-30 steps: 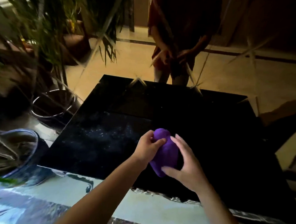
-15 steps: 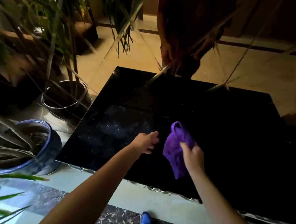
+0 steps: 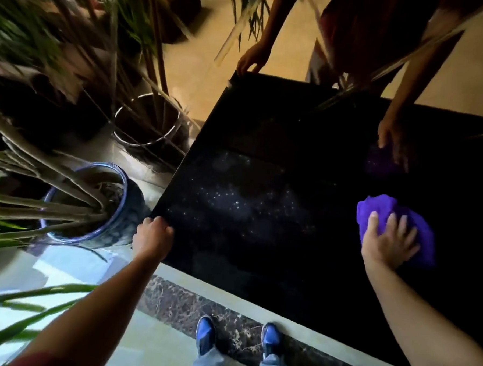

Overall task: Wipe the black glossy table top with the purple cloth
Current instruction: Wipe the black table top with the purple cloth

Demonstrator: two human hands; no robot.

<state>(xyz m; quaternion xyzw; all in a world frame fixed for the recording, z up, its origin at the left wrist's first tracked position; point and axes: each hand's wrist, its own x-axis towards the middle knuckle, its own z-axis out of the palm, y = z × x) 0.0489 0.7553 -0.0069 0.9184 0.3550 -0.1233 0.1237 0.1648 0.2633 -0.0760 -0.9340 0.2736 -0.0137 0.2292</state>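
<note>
My R hand point(image 3: 386, 245) is pressed flat, fingers spread, on the cloth point(image 3: 392, 218) at the table's point(image 3: 259, 239) right side. L hand point(image 3: 153, 234) curls round its corner. Cloth's soft & light, prob slides easy on gloss; palm it mid-bunch.

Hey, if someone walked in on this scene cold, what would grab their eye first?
The purple cloth stands out most, pressed flat under the right hand on the right side of the black table top. The left hand grips the table's near-left corner. Beside that corner, a blue pot holds a plant, and the glossy top mirrors the arms and cloth along its far side.
</note>
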